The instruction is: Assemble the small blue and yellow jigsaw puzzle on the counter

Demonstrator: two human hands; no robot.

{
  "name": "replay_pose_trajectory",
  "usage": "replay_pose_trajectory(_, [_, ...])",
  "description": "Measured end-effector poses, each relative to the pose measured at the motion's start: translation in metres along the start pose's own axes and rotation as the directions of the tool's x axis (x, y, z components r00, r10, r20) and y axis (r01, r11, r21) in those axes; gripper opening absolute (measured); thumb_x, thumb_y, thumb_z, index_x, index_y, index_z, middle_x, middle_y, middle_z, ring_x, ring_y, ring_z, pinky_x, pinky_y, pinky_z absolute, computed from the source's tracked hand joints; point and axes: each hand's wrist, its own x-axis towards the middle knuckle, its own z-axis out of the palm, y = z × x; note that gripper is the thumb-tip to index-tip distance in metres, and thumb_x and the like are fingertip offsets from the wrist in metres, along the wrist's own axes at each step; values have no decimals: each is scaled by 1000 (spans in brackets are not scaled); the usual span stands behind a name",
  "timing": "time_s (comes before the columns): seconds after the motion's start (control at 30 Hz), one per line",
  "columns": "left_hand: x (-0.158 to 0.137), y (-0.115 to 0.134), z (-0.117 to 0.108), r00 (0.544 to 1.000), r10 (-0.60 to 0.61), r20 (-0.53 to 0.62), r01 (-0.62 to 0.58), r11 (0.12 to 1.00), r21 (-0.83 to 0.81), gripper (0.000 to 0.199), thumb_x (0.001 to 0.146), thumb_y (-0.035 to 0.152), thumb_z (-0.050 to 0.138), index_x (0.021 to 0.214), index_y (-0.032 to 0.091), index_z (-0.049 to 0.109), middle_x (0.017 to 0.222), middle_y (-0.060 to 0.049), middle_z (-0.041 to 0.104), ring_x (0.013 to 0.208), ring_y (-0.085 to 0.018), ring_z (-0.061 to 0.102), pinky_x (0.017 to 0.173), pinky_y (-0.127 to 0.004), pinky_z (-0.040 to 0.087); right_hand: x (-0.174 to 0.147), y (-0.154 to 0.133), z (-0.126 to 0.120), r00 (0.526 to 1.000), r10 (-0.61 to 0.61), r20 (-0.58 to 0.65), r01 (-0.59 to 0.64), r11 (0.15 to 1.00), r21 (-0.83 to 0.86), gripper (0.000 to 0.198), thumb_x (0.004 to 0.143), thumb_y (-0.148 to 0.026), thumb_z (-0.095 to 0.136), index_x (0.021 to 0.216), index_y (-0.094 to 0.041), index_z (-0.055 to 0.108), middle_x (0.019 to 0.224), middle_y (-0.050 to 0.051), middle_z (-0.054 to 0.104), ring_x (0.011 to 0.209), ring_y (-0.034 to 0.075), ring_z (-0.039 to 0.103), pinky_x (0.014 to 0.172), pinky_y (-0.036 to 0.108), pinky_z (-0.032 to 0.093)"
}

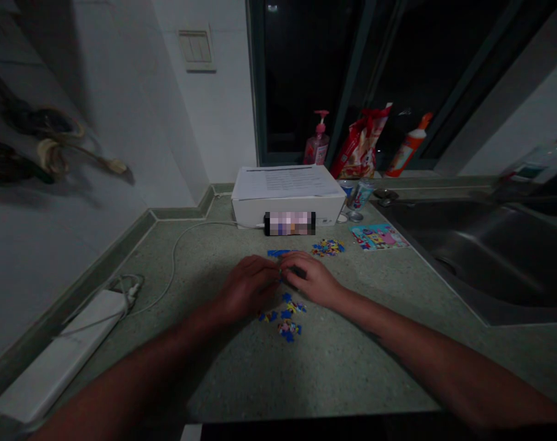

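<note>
My left hand [250, 283] and my right hand [314, 279] meet over the counter, fingertips nearly touching. Their fingers are closed in a pinch on a small jigsaw puzzle piece, mostly hidden by the fingers. Just beyond them lies a blue strip of joined puzzle pieces [278, 252], partly covered by my right hand. Nearer to me several loose puzzle pieces [288, 331] in blue, yellow and pink are scattered. A heap of puzzle pieces [328, 247] sits beyond my right hand. To its right is a colourful picture card [380, 237] lying flat.
A phone [290, 223] with a blurred screen leans against a white box [250, 211], its cable running left to a power strip [62, 355]. Cans [361, 195] stand right of the box. The sink [499, 257] borders the right side. A soap bottle [317, 147] stands by the window.
</note>
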Motion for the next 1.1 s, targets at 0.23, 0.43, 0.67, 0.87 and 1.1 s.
replay_pose_trajectory(0.23, [1,4,-3,993,-109,44,110,994,-15,21,99,16,74,110,34,77,118,-6,83,112,-30,76,102,-56,63,0,-3,-2,999,21,25,-20,999,-31,18,98,-26,76,113,-34,78,126,6,83,128,31,76,113,61,60])
replay_pose_trajectory(0.43, [2,3,-1,995,-104,1,104,994,-18,18,99,17,73,108,32,77,115,-7,82,110,-30,77,99,-55,65,-1,-3,-3,999,2,34,0,998,-58,22,97,-27,78,118,-34,79,127,7,83,129,33,76,112,62,61])
replay_pose_trajectory(0.67, [1,1,1,995,-86,-48,85,996,-31,13,100,20,73,108,30,76,114,-7,83,107,-29,78,97,-52,66,-1,-2,-4,1000,-1,26,3,998,-69,20,98,-28,78,116,-34,79,126,7,83,128,33,76,112,62,61])
replay_pose_trajectory(0.87, [2,1,1,995,-98,-27,98,995,-20,13,101,19,71,107,29,75,113,-7,83,108,-28,78,99,-50,65,-1,-1,-4,999,-41,17,42,997,-69,16,100,-28,77,115,-31,76,123,7,83,127,32,76,112,60,61])
replay_pose_trajectory(1.1, [3,-2,-1,992,-124,14,124,992,-22,15,100,20,70,106,32,76,115,-6,83,108,-28,77,101,-53,63,0,-2,-5,999,-18,31,21,996,-83,14,99,-31,76,113,-33,76,122,6,83,128,31,76,114,60,59])
